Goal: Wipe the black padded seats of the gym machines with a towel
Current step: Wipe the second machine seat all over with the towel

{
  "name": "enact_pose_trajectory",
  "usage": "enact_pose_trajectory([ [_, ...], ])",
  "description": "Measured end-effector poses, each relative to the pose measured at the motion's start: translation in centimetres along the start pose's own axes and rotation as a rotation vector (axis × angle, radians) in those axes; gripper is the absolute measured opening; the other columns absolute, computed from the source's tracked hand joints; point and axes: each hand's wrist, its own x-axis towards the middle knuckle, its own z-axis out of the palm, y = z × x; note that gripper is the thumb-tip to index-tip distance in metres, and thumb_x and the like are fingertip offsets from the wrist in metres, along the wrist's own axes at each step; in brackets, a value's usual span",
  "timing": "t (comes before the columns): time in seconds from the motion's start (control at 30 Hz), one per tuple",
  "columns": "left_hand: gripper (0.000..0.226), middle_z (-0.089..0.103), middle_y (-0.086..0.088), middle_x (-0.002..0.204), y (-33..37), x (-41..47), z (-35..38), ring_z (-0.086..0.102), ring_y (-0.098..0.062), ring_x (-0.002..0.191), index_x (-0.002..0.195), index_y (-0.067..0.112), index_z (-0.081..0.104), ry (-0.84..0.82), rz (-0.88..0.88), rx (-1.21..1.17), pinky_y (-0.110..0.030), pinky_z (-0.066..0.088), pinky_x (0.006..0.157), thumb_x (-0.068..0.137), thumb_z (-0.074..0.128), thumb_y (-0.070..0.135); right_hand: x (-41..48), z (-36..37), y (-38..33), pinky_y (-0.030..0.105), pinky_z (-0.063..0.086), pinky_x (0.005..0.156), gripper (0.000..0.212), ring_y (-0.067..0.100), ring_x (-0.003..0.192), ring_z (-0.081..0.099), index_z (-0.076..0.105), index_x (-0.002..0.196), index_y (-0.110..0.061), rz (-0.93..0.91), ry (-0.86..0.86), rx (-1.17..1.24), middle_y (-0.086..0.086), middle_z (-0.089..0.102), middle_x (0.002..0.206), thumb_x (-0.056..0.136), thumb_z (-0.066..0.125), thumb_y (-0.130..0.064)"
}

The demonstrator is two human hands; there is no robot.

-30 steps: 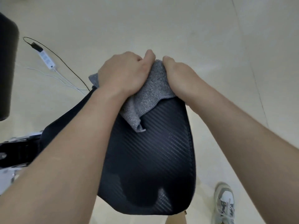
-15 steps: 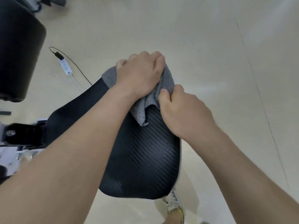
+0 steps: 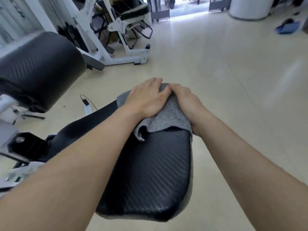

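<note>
Shows a grey towel (image 3: pixel 166 117) draped over the far end of a black padded seat (image 3: pixel 150 172). Has the left grip (image 3: pixel 146 99) lying flat on it, fingers straight, and the right grip (image 3: pixel 185 100) just beside, over the towel's right edge, fingertips hidden. Includes a black roller pad (image 3: pixel 38 67) at left, a white machine frame (image 3: pixel 116 39) beyond, and a plug adapter (image 3: pixel 87 109) on the floor (image 3: pixel 216 64).

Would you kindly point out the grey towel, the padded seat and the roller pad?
grey towel (image 3: pixel 168 119): head view, its bare lower middle.
padded seat (image 3: pixel 150 172): head view, middle of its top.
roller pad (image 3: pixel 38 64): head view, its rounded side.
</note>
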Motion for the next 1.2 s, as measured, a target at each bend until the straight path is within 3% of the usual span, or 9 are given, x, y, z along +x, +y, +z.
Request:
enact_pose_trajectory([
  [0.1,0.058,0.056,-0.013,0.121,0.1,-0.2,-0.2,0.049,-0.03,0.116,0.111,0.011,0.051,0.006,0.045,0.015,-0.048,0.036,0.101,0.088,0.02,0.054,-0.3,0.5,1.3,0.031,0.053,0.079,0.022,0.017,0.083,0.068,0.071,0.09,-0.016,-0.08,-0.117,0.277,0.005,0.072,0.089,0.086,0.057,-0.032],
  [0.2,0.041,0.053,-0.017,0.12,0.7,-1.2,-0.4,0.047,-0.027,0.114,0.112,0.004,0.05,-0.026,0.11,0.027,-0.038,0.033,0.099,0.103,0.023,0.034,-0.8,0.1,2.2,0.027,0.054,0.07,0.023,0.016,0.076,0.067,0.068,0.095,-0.01,-0.156,-0.145,0.352,0.006,0.071,0.086,0.094,0.052,-0.026],
  [0.37,0.044,0.034,-0.021,0.147,1.6,-5.1,-0.3,0.03,-0.026,0.137,0.139,0.0,0.035,-0.056,0.211,0.056,-0.028,0.018,0.107,0.105,0.021,0.024,-4.0,0.1,3.3,0.037,0.052,0.084,0.031,0.022,0.092,0.063,0.062,0.114,-0.007,-0.259,-0.088,0.286,0.012,0.066,0.102,0.096,0.047,-0.027],
  [0.53,0.053,0.003,0.001,0.161,2.5,-11.5,0.0,0.001,-0.009,0.147,0.152,0.013,0.009,-0.054,0.252,0.089,-0.004,-0.001,0.095,0.105,0.019,0.034,-8.0,0.8,5.4,0.045,0.042,0.103,0.03,0.019,0.11,0.058,0.058,0.106,-0.026,-0.428,-0.06,0.235,-0.001,0.062,0.109,0.08,0.047,-0.035],
  [0.67,0.055,0.001,0.009,0.161,2.6,-16.8,0.4,-0.001,0.0,0.145,0.152,0.023,0.007,-0.007,0.26,0.026,-0.013,-0.001,0.108,0.102,0.021,0.042,-11.6,2.3,8.2,0.038,0.02,0.118,0.07,0.008,0.14,0.029,0.029,0.147,-0.027,-0.557,0.048,0.131,-0.008,0.033,0.152,0.083,0.038,-0.052],
  [0.83,0.062,0.02,0.015,0.157,1.3,-23.2,2.1,0.016,0.003,0.143,0.15,0.033,0.019,0.282,0.332,0.178,-0.017,0.012,0.115,0.092,0.019,0.056,-15.9,1.7,10.8,0.018,0.001,0.117,0.063,0.0,0.144,-0.009,0.016,0.148,-0.036,-0.83,0.048,-0.295,-0.013,-0.002,0.159,0.091,0.024,-0.062],
  [0.9,0.063,0.034,0.012,0.152,-0.4,-24.2,2.8,0.031,-0.003,0.139,0.147,0.032,0.031,0.403,0.341,0.219,-0.028,0.028,0.113,0.09,0.028,0.06,-16.3,0.5,10.9,0.039,0.011,0.119,0.062,0.013,0.147,-0.003,0.024,0.145,-0.035,-0.947,0.012,-0.559,-0.006,0.003,0.159,0.09,0.023,-0.064],
  [1.0,0.063,0.048,-0.001,0.143,-3.7,-24.2,3.7,0.047,-0.017,0.131,0.139,0.021,0.045,0.514,0.408,0.224,-0.044,0.042,0.103,0.089,0.043,0.059,-16.2,-0.4,10.1,0.058,0.021,0.111,0.064,0.024,0.144,0.022,0.043,0.137,-0.026,-1.169,0.152,-1.061,0.005,0.038,0.148,0.089,0.028,-0.066],
  [1.2,0.057,0.053,-0.009,0.136,-9.2,-23.6,4.8,0.05,-0.026,0.127,0.131,0.009,0.05,0.646,0.472,0.018,-0.053,0.042,0.099,0.098,0.027,0.05,-16.5,3.2,6.5,0.047,0.041,0.096,0.059,0.032,0.109,0.058,0.058,0.12,-0.011,-1.321,0.028,-1.358,0.012,0.064,0.117,0.086,0.046,-0.057],
])
